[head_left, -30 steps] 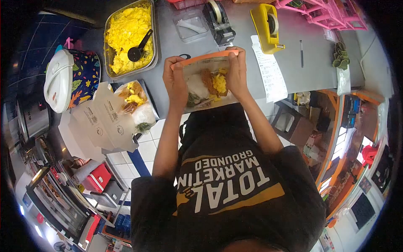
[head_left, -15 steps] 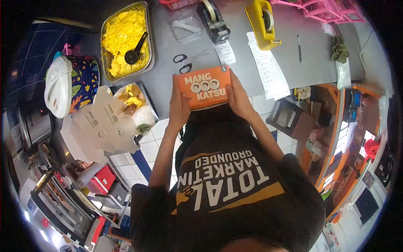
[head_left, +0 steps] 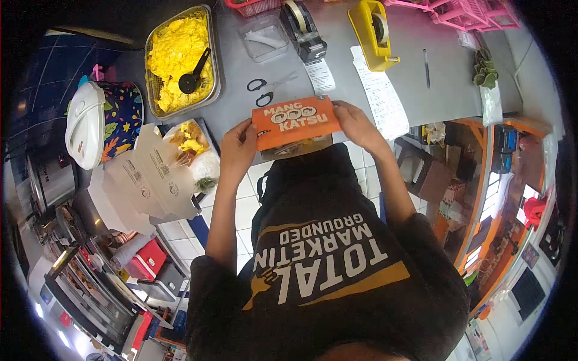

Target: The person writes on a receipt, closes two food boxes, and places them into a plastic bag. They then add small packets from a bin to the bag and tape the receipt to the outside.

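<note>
An orange takeout box [head_left: 297, 122] printed "MANG KATSU" is at the near edge of the counter in front of me. Its lid is partly raised, and food inside [head_left: 298, 148] shows in the gap at the near side. My left hand [head_left: 239, 147] is closed on the lid's left edge, thumb on top. At the opposite edge, my right hand [head_left: 360, 126] pinches the lid's right side. Beyond the box lie black-handled scissors [head_left: 265, 93]. To the left stands an open takeout box [head_left: 147, 177] with egg, wrapped rice and other food in it.
A metal tray [head_left: 218, 72] holds scrambled egg and a black scoop [head_left: 194, 75]. A patterned rice container [head_left: 99, 123] is at left. Tape dispensers [head_left: 374, 42], a receipt printer [head_left: 306, 33], a plastic tub [head_left: 263, 39], receipts [head_left: 382, 99] and a pen [head_left: 427, 69] are on the counter.
The lid's near side has come up, showing the food beneath. My hands have moved apart slightly, from the box's sides to the lid's edges.
</note>
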The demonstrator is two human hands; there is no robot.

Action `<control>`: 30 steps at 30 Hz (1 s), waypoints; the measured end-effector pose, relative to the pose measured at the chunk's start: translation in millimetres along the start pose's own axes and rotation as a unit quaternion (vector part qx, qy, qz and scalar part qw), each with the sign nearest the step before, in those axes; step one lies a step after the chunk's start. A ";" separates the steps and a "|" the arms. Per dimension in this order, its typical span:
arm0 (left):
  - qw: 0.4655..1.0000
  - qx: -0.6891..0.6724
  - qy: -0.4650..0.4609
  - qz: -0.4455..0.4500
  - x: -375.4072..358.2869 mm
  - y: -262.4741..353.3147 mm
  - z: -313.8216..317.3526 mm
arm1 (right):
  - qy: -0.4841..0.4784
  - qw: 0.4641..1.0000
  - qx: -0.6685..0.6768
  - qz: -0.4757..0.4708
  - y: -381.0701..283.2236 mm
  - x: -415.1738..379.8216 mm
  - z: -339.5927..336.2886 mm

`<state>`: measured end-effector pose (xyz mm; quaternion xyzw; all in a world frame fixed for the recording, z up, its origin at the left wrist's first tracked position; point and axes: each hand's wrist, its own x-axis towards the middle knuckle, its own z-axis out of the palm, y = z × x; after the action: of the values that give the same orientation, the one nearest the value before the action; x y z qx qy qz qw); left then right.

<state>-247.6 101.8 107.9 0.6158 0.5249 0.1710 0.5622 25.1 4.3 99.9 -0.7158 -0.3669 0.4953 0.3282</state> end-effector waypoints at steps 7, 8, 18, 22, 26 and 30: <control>0.999 -0.003 0.020 0.044 0.8 -45.5 15.9 | 0.038 0.982 -0.071 -0.170 43.3 -7.0 26.2; 0.997 0.053 0.022 0.049 -0.2 -51.3 13.9 | 0.043 0.979 -0.081 -0.180 46.9 -9.0 29.0; 0.801 0.458 -0.166 0.348 22.2 20.1 4.9 | 0.013 0.993 -0.076 -0.086 32.8 -50.2 40.5; 0.778 0.479 -0.181 0.365 26.4 18.5 10.9 | 0.068 0.992 -0.004 -0.110 41.7 -51.5 46.9; 0.762 0.503 -0.164 0.374 23.2 17.2 18.8 | 0.158 0.977 -0.015 -0.140 74.0 -40.1 64.8; 0.741 0.508 -0.159 0.409 24.9 4.2 20.1 | 0.225 0.961 0.103 -0.126 93.8 -24.8 87.9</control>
<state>-219.9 113.1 95.9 0.9839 0.1345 -0.0072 0.1175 -45.7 -55.8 7.6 -0.7188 -0.3176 0.3110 0.5345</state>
